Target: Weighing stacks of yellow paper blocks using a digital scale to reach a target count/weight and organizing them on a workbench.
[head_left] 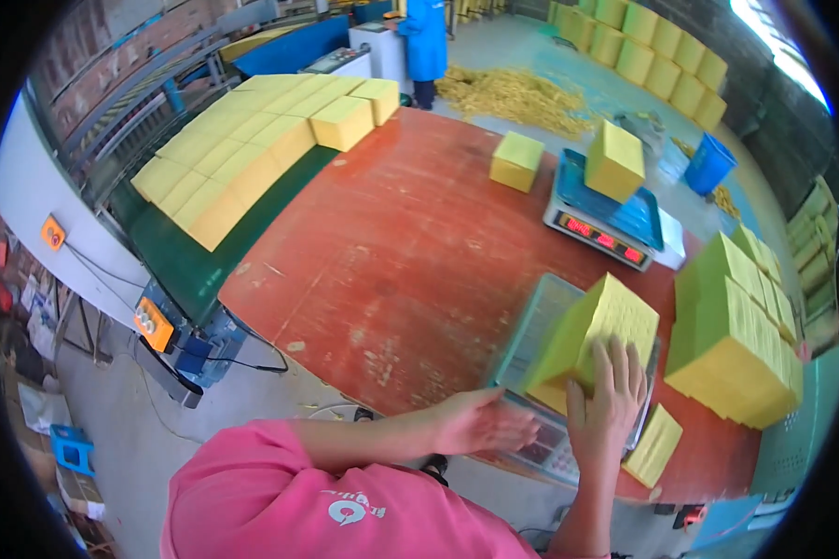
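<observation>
A block of stacked yellow paper (569, 340) stands tilted-looking on the near scale (536, 317), whose glassy tray shows to its left. Flat against the block's near right face lies my right hand (611, 387), its fingers stretched out. My left hand (489, 424) hovers over the near scale's keypad end, slightly blurred, fingers extended and nothing in them. It is apart from the block. Beside the scale, below my right hand, a thin yellow paper bundle (654, 447) lies on the red table (391, 270).
At the far right of the table, a blue scale (601, 219) bears another yellow block (615, 160); a smaller block (516, 160) sits beside it. Tall yellow stacks (732, 326) crowd the right edge. Rows of blocks (252, 140) rest on a green conveyor (168, 247) at left. A person in blue (426, 42) stands behind.
</observation>
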### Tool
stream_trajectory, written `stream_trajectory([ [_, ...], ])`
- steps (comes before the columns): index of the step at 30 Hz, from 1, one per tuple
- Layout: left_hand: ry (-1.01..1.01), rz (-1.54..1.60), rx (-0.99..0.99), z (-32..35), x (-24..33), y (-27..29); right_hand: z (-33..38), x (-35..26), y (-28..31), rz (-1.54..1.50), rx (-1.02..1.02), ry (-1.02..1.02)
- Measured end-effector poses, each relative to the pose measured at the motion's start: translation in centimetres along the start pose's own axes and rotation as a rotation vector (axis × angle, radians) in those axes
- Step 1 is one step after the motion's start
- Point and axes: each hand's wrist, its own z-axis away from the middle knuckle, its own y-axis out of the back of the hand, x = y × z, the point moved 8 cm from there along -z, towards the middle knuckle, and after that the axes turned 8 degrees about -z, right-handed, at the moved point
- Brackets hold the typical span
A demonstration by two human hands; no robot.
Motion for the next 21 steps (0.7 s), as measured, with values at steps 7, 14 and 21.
stream_trajectory([
  [7,-0.241,-0.724,0.684,19.4,25.7,14.2,-2.8,-12.0,-10.1,-0.715,-0.096,0.131],
  [14,-0.701,-1.219,1.261,30.2,58.3,17.9,1.7,-19.9,-30.0,-0.371,-0.306,0.075],
  [21,-0.835,-1.72,1.602,28.9,80.3,26.1,0.1,-20.1,-32.6,-0.309,-0.378,-0.062],
])
